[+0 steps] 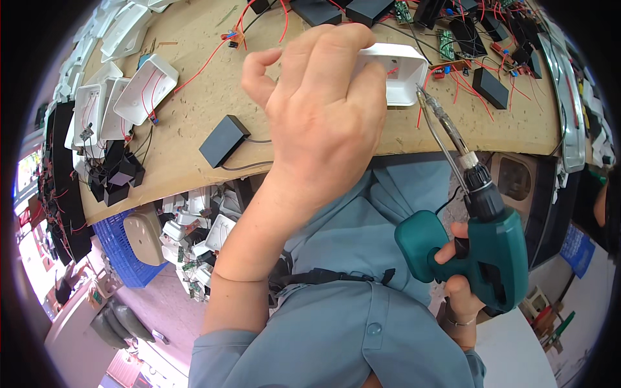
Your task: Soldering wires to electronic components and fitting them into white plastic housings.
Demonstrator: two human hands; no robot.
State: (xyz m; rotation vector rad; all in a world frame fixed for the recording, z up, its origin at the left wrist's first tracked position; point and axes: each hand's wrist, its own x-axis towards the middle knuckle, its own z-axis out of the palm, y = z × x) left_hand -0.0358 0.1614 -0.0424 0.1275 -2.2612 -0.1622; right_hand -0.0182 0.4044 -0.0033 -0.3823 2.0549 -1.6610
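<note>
My left hand [323,110] is closed on a white plastic housing [407,76], an open shell tilted so that its inside shows on the right. Part of a red wire is visible inside it; the back of the hand hides the rest. My right hand [462,294] grips a green soldering gun [508,249], with fingers around the handle near the black trigger. Beside the housing's lower right rim is the gun's hot tip, with a thin metal feed tube alongside; whether the tip touches cannot be made out. A black box [224,141] with dark cables lies left of my wrist.
White housings [147,90] with red wires stand at the table's left, above small black boxes [119,171]. Green circuit boards [446,44], red wires and black boxes crowd the upper right. A blue basket [123,258] and heaped white parts [197,220] sit below the left table edge.
</note>
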